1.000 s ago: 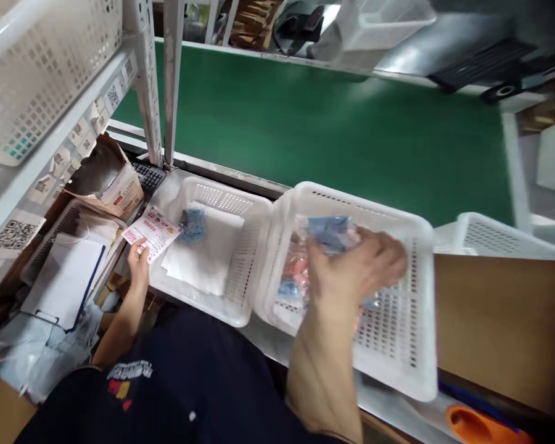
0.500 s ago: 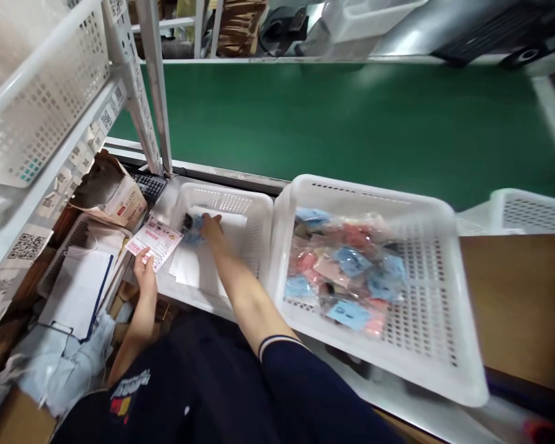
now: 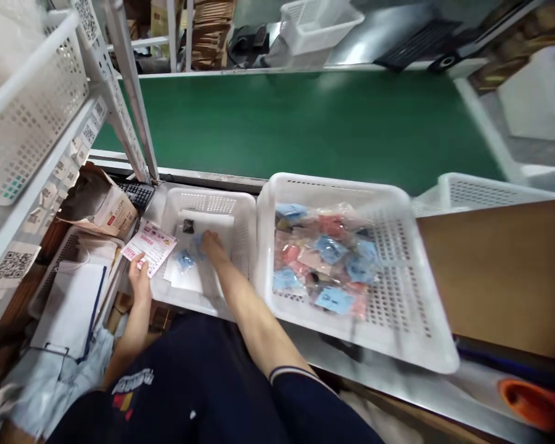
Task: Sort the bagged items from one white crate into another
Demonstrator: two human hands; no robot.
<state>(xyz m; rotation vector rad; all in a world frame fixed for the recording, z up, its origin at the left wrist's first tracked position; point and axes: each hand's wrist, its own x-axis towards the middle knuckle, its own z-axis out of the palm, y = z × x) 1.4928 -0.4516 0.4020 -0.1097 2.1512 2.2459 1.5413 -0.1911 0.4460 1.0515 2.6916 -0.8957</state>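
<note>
My left hand (image 3: 140,276) pinches the lower edge of a white leaflet with pink print (image 3: 153,245), held beside the left rim of a small white basket (image 3: 244,213). Inside that basket, my right hand (image 3: 212,244) reaches down with its fingers closed on a small blue packet (image 3: 198,242), partly blurred. Another blue packet in clear plastic (image 3: 185,259) lies just left of these fingers. A small dark packet (image 3: 188,226) rests farther back. White paper (image 3: 189,279) lies under them on the basket floor.
A large white basket (image 3: 409,327) on the right holds several bagged blue and pink items (image 3: 330,250). Behind runs a green conveyor belt (image 3: 305,126). A shelf post (image 3: 132,92), keyboard (image 3: 140,193), open carton (image 3: 113,213) and clipboard (image 3: 69,308) are on the left; cardboard (image 3: 499,271) stands right.
The view has shifted rightward. In the small basket, the dark packet and blue packets now lie apart, where they were bunched by my right hand. My left hand still holds the leaflet.
</note>
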